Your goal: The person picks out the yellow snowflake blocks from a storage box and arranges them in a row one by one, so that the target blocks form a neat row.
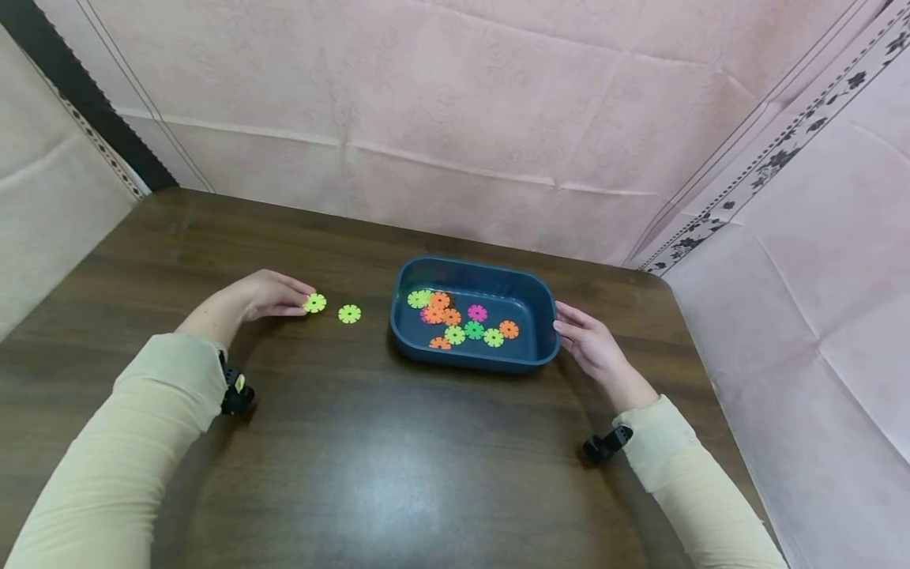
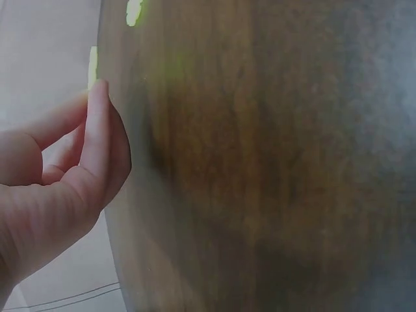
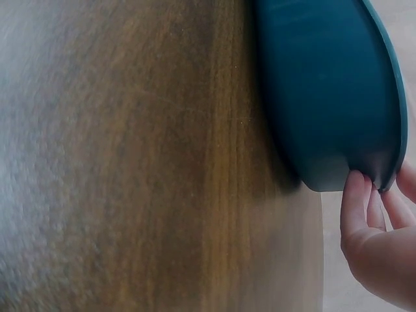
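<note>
In the head view, my left hand [image 1: 266, 296] pinches a yellow-green notched plastic disc [image 1: 316, 303] at its fingertips, left of the basin. The left wrist view shows that disc [image 2: 92, 67] edge-on between thumb and fingers. A second yellow-green disc [image 1: 349, 314] lies on the table just to its right. My right hand [image 1: 593, 344] holds the right end of a dark blue rectangular basin [image 1: 469, 362] by its rim. From the right wrist, the fingertips [image 3: 355, 179] press the basin's outer wall near the rim.
Inside the basin lie several notched discs, among them an orange disc [image 1: 508, 329], a pink disc [image 1: 477, 313] and a green disc [image 1: 474, 330]. The brown wooden table [image 1: 341, 474] meets pale patterned cloth [image 1: 426, 118] at the back and sides.
</note>
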{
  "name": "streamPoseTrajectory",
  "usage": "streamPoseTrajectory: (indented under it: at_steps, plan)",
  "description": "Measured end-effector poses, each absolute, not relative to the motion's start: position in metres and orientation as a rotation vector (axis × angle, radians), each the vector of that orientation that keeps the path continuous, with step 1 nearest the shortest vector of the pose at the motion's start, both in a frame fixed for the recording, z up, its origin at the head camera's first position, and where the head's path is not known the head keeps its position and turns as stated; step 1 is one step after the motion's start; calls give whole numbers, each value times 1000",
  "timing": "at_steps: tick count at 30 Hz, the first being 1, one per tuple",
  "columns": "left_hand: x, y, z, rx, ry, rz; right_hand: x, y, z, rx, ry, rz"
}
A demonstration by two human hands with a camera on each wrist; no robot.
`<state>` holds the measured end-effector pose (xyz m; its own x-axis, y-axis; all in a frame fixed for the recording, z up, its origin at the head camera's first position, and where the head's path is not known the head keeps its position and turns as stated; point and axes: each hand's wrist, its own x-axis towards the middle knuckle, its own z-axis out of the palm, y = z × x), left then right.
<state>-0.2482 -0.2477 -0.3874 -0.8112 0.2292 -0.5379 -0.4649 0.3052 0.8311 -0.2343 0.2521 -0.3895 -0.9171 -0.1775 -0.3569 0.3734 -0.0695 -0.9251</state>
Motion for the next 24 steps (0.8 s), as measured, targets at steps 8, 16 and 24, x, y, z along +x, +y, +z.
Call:
streamPoseTrajectory:
  at_steps: [8,16,24]
  plan:
    - [-245,-239,-392,-203,2084,1515,-234,252,-389,201,1831,-2054]
    - [-244,-231,-390,-222,2150,1492,-233,252,-387,203,1834,-2049]
    - [-244,-231,-392,-210,2291,1379,-234,252,-390,171,1820,-2081]
